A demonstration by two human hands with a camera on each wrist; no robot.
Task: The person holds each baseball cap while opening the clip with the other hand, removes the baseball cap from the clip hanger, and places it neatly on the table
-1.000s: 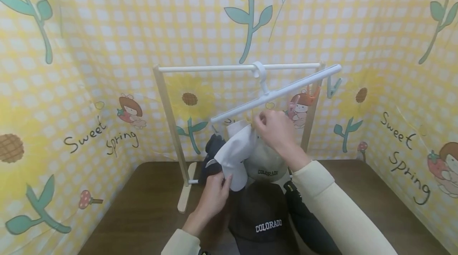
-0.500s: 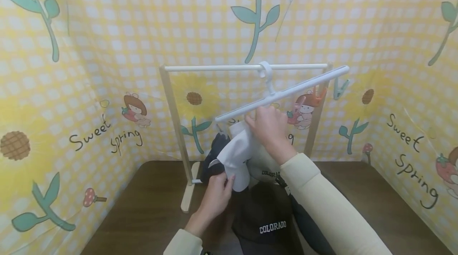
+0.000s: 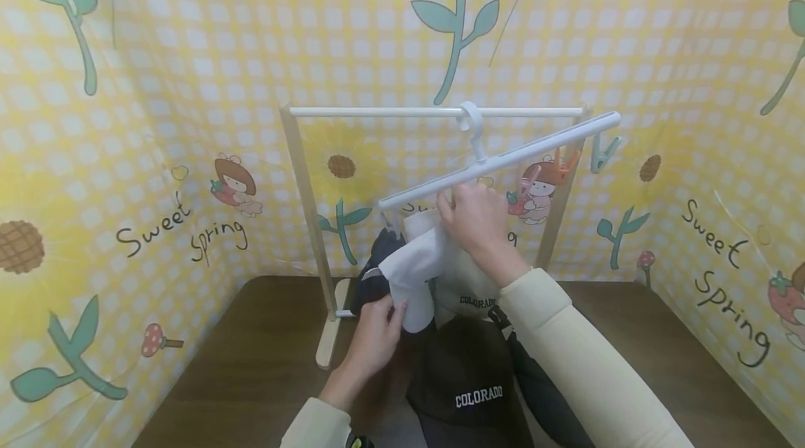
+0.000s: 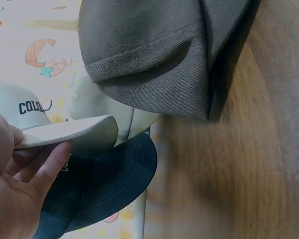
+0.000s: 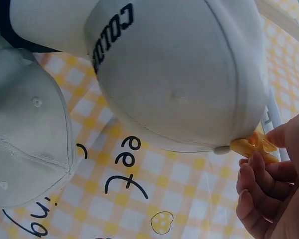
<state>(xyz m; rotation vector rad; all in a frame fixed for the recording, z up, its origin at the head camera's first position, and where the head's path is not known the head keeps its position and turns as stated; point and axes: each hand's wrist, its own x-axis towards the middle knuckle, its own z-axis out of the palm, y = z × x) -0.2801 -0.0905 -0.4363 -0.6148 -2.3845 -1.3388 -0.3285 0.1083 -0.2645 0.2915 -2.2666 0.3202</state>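
A white cap [image 3: 409, 263] hangs tilted below the low left part of a white hanger [image 3: 522, 152]. My left hand [image 3: 379, 336] pinches its brim [image 4: 74, 130] between thumb and fingers. Just under the hanger bar is my right hand [image 3: 478, 223], pinching a yellow-orange clothespin [image 5: 249, 148] right at the button on the cap's crown. A navy cap [image 3: 377, 259] hangs from a clip at the hanger's left end. Behind the white cap shows a beige cap [image 3: 462, 287] with COLORADO lettering.
A dark brown COLORADO cap [image 3: 462, 364] lies in front on the brown table [image 3: 251, 364], with another dark cap [image 3: 547, 392] partly under my right sleeve. The hanger hooks over a rack's white rod [image 3: 371, 112]. Orange [image 3: 566, 163] and green clips [image 3: 604, 153] hang at its right.
My right hand has moved slightly up and left, close under the hanger bar. The left hand keeps its pinch on the brim. The head view has shifted a little.
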